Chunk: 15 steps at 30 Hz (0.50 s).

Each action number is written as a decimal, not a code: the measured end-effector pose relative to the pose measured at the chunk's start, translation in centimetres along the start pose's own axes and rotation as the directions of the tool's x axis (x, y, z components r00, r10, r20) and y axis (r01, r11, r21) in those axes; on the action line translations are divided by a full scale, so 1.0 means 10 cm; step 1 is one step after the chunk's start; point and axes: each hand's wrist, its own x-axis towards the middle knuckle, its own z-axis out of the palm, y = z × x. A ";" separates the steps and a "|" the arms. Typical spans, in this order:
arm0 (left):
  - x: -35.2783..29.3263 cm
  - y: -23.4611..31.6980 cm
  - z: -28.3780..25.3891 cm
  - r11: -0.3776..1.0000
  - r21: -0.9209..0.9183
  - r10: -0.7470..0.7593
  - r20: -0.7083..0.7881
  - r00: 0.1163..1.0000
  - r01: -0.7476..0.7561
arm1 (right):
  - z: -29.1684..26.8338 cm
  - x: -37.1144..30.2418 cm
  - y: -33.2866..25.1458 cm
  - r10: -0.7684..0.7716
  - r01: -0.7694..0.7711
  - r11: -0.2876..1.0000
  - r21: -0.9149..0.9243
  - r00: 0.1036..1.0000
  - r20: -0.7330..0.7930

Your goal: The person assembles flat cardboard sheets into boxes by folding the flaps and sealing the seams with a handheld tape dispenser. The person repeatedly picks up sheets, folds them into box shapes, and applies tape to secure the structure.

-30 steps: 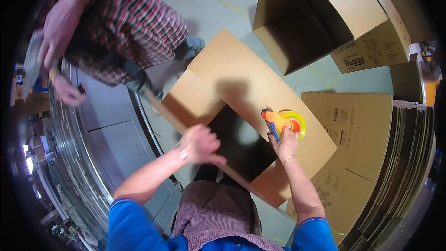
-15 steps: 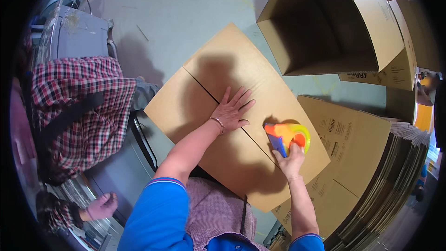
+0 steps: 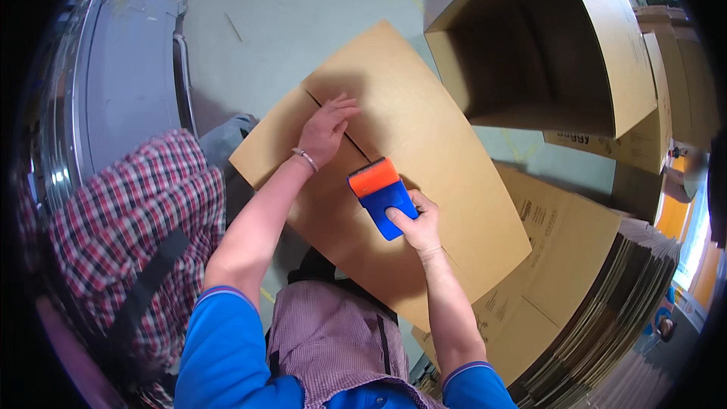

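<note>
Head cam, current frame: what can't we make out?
All head view:
Carton: inside hidden by its closed flaps.
Right hand: some fingers behind the tape dispenser.
Co-worker: head cut off by the dark left rim.
Open box: deep corners lost in shadow.

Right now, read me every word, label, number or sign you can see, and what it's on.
Printed carton at upper right: bold dark lettering, partly covered; I won't quote it.
Top sheet of the flat cardboard stack: small dark print, too small to read.
Tape dispenser and the box beneath it: no lettering visible.
</note>
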 end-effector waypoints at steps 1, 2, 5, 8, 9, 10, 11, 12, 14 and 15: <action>0.13 0.02 -0.05 0.976 -0.123 -0.182 -0.012 0.983 0.180 | -0.04 0.16 -0.01 -0.014 0.013 0.999 0.033 1.000 0.021; 0.20 0.06 -0.11 0.906 -0.246 -0.357 -0.001 0.934 0.346 | -0.10 0.30 -0.03 -0.029 0.026 0.997 0.066 0.999 0.041; 0.55 0.47 -0.26 0.562 -0.407 -0.644 0.331 0.690 0.720 | -0.16 0.61 -0.18 -0.046 0.043 0.997 0.068 0.998 0.048; 0.78 0.67 -0.37 0.341 -0.464 -0.586 0.575 0.570 0.818 | -0.08 0.80 -0.38 -0.020 0.018 0.999 0.051 0.998 0.053; 0.89 0.70 -0.44 0.303 -0.498 -0.537 0.615 0.577 0.812 | -0.07 0.86 -0.47 -0.020 0.017 0.998 0.053 0.998 0.056; 1.00 0.69 -0.50 0.339 -0.460 -0.521 0.635 0.571 0.821 | -0.05 0.91 -0.56 -0.019 0.016 0.998 0.054 0.998 0.058; 1.11 0.68 -0.57 0.375 -0.421 -0.505 0.655 0.562 0.826 | -0.03 0.96 -0.64 -0.002 -0.001 0.998 0.063 0.999 0.050; 1.19 0.65 -0.63 0.408 -0.383 -0.493 0.672 0.553 0.829 | -0.01 1.01 -0.70 0.016 -0.019 0.997 0.069 0.999 0.047; 1.28 0.56 -0.69 0.275 -0.433 -0.507 0.694 0.512 0.858 | 0.04 1.06 -0.83 0.057 -0.059 0.997 0.039 0.997 0.056; 1.28 0.43 -0.69 0.232 -0.465 -0.510 0.690 0.514 0.854 | 0.09 1.11 -0.93 0.070 -0.070 0.998 -0.001 0.995 0.071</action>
